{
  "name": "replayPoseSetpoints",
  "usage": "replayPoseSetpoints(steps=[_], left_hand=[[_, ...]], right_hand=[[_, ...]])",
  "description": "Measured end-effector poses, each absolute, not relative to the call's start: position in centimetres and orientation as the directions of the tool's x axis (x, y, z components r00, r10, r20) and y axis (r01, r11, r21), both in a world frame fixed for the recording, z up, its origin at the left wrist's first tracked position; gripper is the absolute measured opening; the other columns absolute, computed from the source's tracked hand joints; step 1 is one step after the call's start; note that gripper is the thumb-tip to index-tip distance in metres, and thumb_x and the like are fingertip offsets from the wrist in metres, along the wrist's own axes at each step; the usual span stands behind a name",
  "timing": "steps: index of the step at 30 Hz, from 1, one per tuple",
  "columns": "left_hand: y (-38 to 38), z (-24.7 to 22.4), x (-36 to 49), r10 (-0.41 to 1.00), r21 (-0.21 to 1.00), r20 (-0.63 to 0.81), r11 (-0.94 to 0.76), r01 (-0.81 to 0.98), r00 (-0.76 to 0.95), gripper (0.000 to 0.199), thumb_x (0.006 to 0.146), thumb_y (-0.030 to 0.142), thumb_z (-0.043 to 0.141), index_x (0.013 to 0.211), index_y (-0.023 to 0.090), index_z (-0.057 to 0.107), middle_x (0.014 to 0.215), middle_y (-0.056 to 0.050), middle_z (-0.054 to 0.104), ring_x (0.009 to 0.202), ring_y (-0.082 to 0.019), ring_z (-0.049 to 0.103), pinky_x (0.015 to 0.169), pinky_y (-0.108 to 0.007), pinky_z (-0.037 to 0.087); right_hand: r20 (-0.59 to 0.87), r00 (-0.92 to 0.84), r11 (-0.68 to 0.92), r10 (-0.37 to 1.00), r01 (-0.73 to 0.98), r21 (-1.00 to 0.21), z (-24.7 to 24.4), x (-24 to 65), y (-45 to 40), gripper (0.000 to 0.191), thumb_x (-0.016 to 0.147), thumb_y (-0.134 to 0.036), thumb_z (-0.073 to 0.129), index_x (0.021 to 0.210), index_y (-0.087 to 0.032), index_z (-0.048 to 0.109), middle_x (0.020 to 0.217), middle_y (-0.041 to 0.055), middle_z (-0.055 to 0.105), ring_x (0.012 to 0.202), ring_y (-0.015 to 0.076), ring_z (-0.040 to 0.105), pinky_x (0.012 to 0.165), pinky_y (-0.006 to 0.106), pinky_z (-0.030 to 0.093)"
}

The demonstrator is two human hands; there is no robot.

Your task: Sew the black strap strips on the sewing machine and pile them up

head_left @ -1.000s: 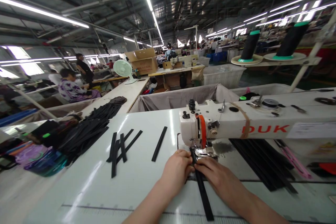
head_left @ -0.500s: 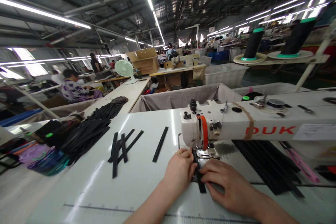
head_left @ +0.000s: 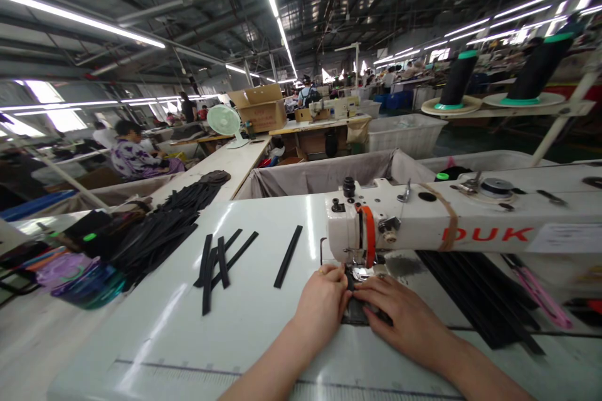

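Observation:
A white sewing machine (head_left: pixel 433 216) reaches in from the right, its needle end over the work surface. Just below the needle area lies a black fabric strip (head_left: pixel 350 279), mostly covered by fingers. My left hand (head_left: pixel 323 297) has its fingers bunched on the strip's left side, close to the presser foot. From the right, my right hand (head_left: pixel 399 313) presses curled fingers on the strip beside the metal plate. A single black strip (head_left: pixel 288 257) rests left of the machine. Further left, several loose black strips (head_left: pixel 221 266) lie crossed over each other.
A large heap of black strips (head_left: pixel 164 225) covers the left side table. More long strips (head_left: pixel 475 294) lie under the machine arm, beside pink-handled snips (head_left: pixel 540 294). Thread cones (head_left: pixel 456 81) stand at upper right. A cloth-lined bin (head_left: pixel 324 175) sits behind the table.
The strip has moved forward under the machine, and its near end no longer sticks out between my hands. My right hand has shifted slightly forward and left; my left hand stays nearly in place.

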State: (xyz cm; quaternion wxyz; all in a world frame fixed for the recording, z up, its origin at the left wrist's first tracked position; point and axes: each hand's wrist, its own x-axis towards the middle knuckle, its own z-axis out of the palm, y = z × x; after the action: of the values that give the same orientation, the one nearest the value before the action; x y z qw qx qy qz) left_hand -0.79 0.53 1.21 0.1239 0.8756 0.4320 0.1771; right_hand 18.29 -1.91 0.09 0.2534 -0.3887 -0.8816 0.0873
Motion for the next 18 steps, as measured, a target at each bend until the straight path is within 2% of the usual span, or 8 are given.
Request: replayPoseSetpoints(steps=[6,14,18], left_hand=[[0.5,1.3,-0.8,0.792,0.355,0.214,-0.608,0.71,0.572,0.017,0.089,0.014,0.048,0.083,0.016,0.064,0.103,-0.009,0.066,0.099,-0.024,0.056,0.093,-0.04,0.05],[0.5,-0.4,-0.4,0.813,0.359,0.265,-0.582,0.73,0.518,0.02,0.088,0.01,0.047,0.098,0.016,0.064,0.107,-0.009,0.066,0.105,-0.025,0.056,0.096,-0.041,0.049],[0.6,-0.7,-0.1,0.826,0.358,0.263,-0.564,0.744,0.499,0.018,0.089,0.009,0.048,0.096,0.016,0.063,0.109,-0.009,0.065,0.104,-0.023,0.057,0.095,-0.04,0.049]], right_hand=[[0.435,-0.558,0.692,0.707,0.674,-0.26,-0.2,17.8,-1.9,0.029,0.084,-0.01,0.053,0.11,-0.02,0.061,0.105,0.0064,0.065,0.095,0.0218,0.059,0.086,0.038,0.05],[0.44,-0.565,0.693,0.698,0.688,-0.215,-0.4,17.6,-2.2,0.032,0.087,-0.008,0.049,0.116,-0.019,0.058,0.108,0.0083,0.063,0.097,0.0235,0.058,0.086,0.042,0.051],[0.435,-0.554,0.675,0.71,0.712,-0.194,-0.4,17.5,-2.2,0.035,0.085,-0.006,0.049,0.116,-0.018,0.059,0.108,0.0096,0.062,0.096,0.0244,0.059,0.084,0.043,0.052]])
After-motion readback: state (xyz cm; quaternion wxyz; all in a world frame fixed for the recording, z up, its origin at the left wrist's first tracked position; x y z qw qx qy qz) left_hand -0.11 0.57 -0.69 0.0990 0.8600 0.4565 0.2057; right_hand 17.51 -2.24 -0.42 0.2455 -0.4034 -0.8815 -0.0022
